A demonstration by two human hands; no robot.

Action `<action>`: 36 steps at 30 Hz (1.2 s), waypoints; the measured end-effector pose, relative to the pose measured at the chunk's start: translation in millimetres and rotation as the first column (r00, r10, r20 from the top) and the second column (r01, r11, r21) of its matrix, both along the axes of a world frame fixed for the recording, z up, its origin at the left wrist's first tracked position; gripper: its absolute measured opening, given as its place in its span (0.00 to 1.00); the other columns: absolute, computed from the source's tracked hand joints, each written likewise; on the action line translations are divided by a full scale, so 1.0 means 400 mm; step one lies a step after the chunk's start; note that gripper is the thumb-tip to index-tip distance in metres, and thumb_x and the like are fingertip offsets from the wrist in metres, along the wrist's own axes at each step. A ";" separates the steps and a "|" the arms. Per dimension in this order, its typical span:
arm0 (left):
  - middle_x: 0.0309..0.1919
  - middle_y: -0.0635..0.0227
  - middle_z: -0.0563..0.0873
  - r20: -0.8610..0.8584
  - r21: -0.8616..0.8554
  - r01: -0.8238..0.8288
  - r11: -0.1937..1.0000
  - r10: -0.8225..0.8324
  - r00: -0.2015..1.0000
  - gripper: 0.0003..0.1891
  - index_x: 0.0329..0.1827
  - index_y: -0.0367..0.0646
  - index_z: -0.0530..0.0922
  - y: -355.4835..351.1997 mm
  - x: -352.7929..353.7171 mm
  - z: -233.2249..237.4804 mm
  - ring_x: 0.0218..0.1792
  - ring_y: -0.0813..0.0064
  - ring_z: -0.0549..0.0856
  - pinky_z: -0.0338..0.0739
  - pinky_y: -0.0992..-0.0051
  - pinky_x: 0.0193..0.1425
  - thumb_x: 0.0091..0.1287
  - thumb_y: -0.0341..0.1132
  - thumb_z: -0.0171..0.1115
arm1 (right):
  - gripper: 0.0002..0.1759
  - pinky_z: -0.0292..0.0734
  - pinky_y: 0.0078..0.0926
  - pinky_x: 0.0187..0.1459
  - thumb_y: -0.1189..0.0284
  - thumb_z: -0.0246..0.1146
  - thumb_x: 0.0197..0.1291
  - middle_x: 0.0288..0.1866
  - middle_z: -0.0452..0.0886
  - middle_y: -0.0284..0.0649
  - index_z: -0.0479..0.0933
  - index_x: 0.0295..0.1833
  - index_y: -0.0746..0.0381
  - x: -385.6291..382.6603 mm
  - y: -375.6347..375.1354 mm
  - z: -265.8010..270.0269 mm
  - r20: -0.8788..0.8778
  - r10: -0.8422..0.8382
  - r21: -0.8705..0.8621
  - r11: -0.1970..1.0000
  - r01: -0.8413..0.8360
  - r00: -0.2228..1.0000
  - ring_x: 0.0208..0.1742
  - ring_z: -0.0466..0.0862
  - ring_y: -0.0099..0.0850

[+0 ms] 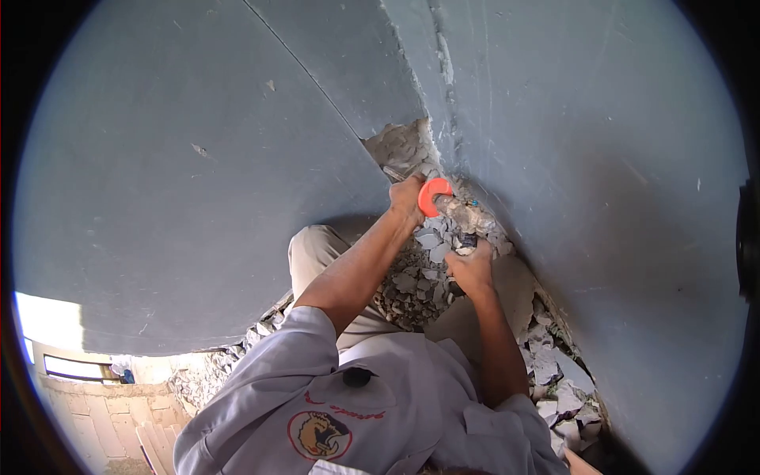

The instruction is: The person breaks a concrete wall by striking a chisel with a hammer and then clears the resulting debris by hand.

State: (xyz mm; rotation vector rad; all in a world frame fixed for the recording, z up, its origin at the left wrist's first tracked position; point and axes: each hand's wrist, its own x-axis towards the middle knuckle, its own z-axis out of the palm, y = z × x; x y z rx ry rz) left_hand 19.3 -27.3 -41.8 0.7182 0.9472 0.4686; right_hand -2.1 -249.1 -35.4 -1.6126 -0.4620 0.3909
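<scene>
My left hand (406,198) is closed around a chisel with a round orange hand guard (434,196). The chisel points at the chipped-out patch (400,146) low in the corner, where rough masonry shows under the grey surface. Its shaft is mostly hidden by my fingers. Lower and to the right, my right hand (473,269) is wrapped around what looks like a hammer; its dark, block-like head (468,240) shows just above my fingers, apart from the orange guard. The hammer's handle is largely hidden by my hand.
Broken plaster and masonry chunks (416,277) lie between my legs. More rubble (558,380) runs along the foot of the right wall (633,198). The grey left wall (198,198) meets it at the corner. A bright opening (75,368) and brickwork show at lower left.
</scene>
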 end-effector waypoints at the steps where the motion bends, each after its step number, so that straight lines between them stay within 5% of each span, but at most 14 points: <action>1: 0.35 0.57 0.82 0.033 -0.005 0.058 0.998 -0.057 0.998 0.06 0.43 0.31 0.76 0.012 -0.003 0.014 0.31 0.63 0.87 0.89 0.60 0.32 0.73 0.28 0.55 | 0.14 0.80 0.31 0.40 0.74 0.70 0.52 0.37 0.84 0.48 0.79 0.43 0.69 0.005 -0.005 0.008 -0.351 0.126 -0.130 0.975 -0.182 0.928 0.36 0.84 0.33; 4: 0.35 0.57 0.82 -0.001 -0.007 0.068 0.998 -0.068 0.998 0.08 0.43 0.31 0.76 0.026 -0.017 0.026 0.31 0.64 0.87 0.89 0.60 0.32 0.74 0.29 0.54 | 0.12 0.77 0.24 0.32 0.76 0.73 0.54 0.30 0.81 0.35 0.78 0.41 0.67 -0.040 -0.032 0.038 -0.015 -0.066 0.106 0.992 0.067 0.998 0.29 0.81 0.23; 6: 0.33 0.58 0.81 -0.005 -0.016 0.042 0.999 -0.042 0.999 0.06 0.40 0.31 0.77 0.017 -0.022 0.041 0.29 0.64 0.86 0.87 0.60 0.30 0.71 0.27 0.57 | 0.16 0.78 0.29 0.48 0.79 0.69 0.58 0.43 0.81 0.43 0.75 0.51 0.68 -0.044 -0.072 0.149 0.417 -0.226 0.192 0.969 0.157 0.880 0.45 0.81 0.28; 8: 0.30 0.60 0.80 0.000 -0.029 -0.031 0.999 0.031 1.000 0.04 0.34 0.31 0.77 -0.001 -0.011 0.071 0.26 0.64 0.85 0.84 0.62 0.26 0.66 0.24 0.60 | 0.15 0.79 0.33 0.47 0.81 0.64 0.62 0.44 0.79 0.45 0.73 0.53 0.68 -0.052 -0.111 0.179 0.267 -0.187 0.336 0.938 0.091 0.945 0.44 0.81 0.32; 10: 0.31 0.59 0.80 -0.015 -0.017 -0.023 1.000 0.023 1.000 0.05 0.35 0.30 0.77 0.009 -0.010 0.058 0.26 0.64 0.85 0.84 0.61 0.25 0.67 0.24 0.61 | 0.13 0.81 0.34 0.44 0.82 0.61 0.63 0.35 0.80 0.45 0.72 0.54 0.67 -0.002 -0.022 0.196 0.303 -0.418 0.815 0.580 -0.005 0.857 0.39 0.83 0.35; 12: 0.32 0.59 0.81 -0.046 -0.024 -0.006 1.000 0.005 0.999 0.05 0.37 0.30 0.78 0.020 -0.012 0.055 0.27 0.64 0.85 0.85 0.61 0.27 0.68 0.26 0.61 | 0.08 0.81 0.33 0.39 0.74 0.67 0.59 0.31 0.83 0.44 0.81 0.42 0.65 -0.040 -0.006 0.077 0.502 -0.265 0.147 0.964 0.221 0.823 0.31 0.84 0.40; 13: 0.32 0.59 0.82 -0.069 -0.038 0.014 0.999 -0.017 0.997 0.05 0.39 0.31 0.78 0.027 -0.012 0.062 0.28 0.65 0.86 0.86 0.61 0.28 0.69 0.27 0.60 | 0.09 0.81 0.33 0.39 0.74 0.69 0.58 0.31 0.83 0.44 0.81 0.43 0.66 -0.033 0.038 -0.026 0.242 -0.098 -0.044 0.993 0.112 0.965 0.32 0.85 0.38; 15: 0.32 0.60 0.82 -0.086 -0.008 0.054 0.999 -0.054 0.995 0.06 0.40 0.32 0.78 0.032 -0.022 0.061 0.28 0.66 0.86 0.87 0.61 0.29 0.70 0.28 0.60 | 0.12 0.81 0.32 0.41 0.74 0.71 0.56 0.33 0.85 0.45 0.81 0.44 0.67 -0.029 0.054 -0.074 -0.032 0.033 -0.101 0.994 -0.036 0.999 0.33 0.86 0.36; 22: 0.30 0.60 0.81 -0.097 0.044 0.038 0.998 -0.034 0.995 0.06 0.37 0.31 0.78 0.038 -0.053 0.058 0.26 0.67 0.85 0.84 0.64 0.26 0.68 0.27 0.62 | 0.11 0.78 0.31 0.44 0.84 0.63 0.61 0.41 0.78 0.43 0.75 0.49 0.65 -0.065 -0.064 0.125 0.285 -0.201 0.275 0.954 0.120 0.937 0.41 0.80 0.32; 24: 0.31 0.60 0.82 -0.108 0.047 0.049 0.998 -0.043 0.993 0.07 0.38 0.31 0.78 0.050 -0.056 0.045 0.26 0.67 0.85 0.84 0.64 0.27 0.68 0.28 0.62 | 0.10 0.79 0.34 0.44 0.85 0.60 0.63 0.40 0.79 0.45 0.74 0.48 0.65 -0.038 0.007 0.120 0.226 -0.299 0.693 0.718 0.063 0.927 0.40 0.81 0.35; 26: 0.32 0.61 0.82 -0.137 0.050 0.098 0.994 -0.090 0.986 0.07 0.40 0.33 0.80 0.063 -0.049 0.046 0.29 0.68 0.86 0.87 0.63 0.31 0.70 0.30 0.60 | 0.09 0.78 0.32 0.41 0.77 0.68 0.58 0.42 0.82 0.53 0.77 0.43 0.66 -0.057 0.036 -0.061 0.529 -0.253 0.065 0.964 0.259 0.810 0.41 0.83 0.36; 27: 0.33 0.61 0.83 -0.130 0.010 0.130 0.991 -0.127 0.983 0.07 0.41 0.33 0.80 0.076 -0.054 0.034 0.30 0.68 0.86 0.87 0.64 0.32 0.71 0.30 0.60 | 0.13 0.79 0.35 0.41 0.73 0.71 0.54 0.39 0.84 0.52 0.79 0.42 0.68 -0.049 0.058 -0.040 0.292 -0.094 -0.115 0.985 0.133 0.952 0.39 0.85 0.41; 29: 0.33 0.62 0.83 -0.113 -0.066 0.197 0.978 -0.203 0.973 0.07 0.42 0.34 0.80 0.098 -0.068 0.038 0.31 0.69 0.86 0.88 0.65 0.33 0.71 0.30 0.60 | 0.18 0.80 0.40 0.42 0.68 0.74 0.50 0.35 0.86 0.50 0.80 0.42 0.69 -0.050 0.070 -0.024 -0.010 0.048 -0.201 0.978 -0.049 0.999 0.36 0.87 0.46; 36: 0.31 0.63 0.83 -0.176 0.112 0.175 0.978 -0.154 0.972 0.08 0.39 0.32 0.80 0.060 -0.058 -0.001 0.26 0.68 0.85 0.85 0.64 0.27 0.70 0.31 0.63 | 0.18 0.80 0.41 0.42 0.70 0.76 0.50 0.33 0.85 0.48 0.80 0.43 0.68 -0.087 -0.005 -0.054 0.051 -0.040 -0.049 0.998 0.043 0.998 0.34 0.86 0.44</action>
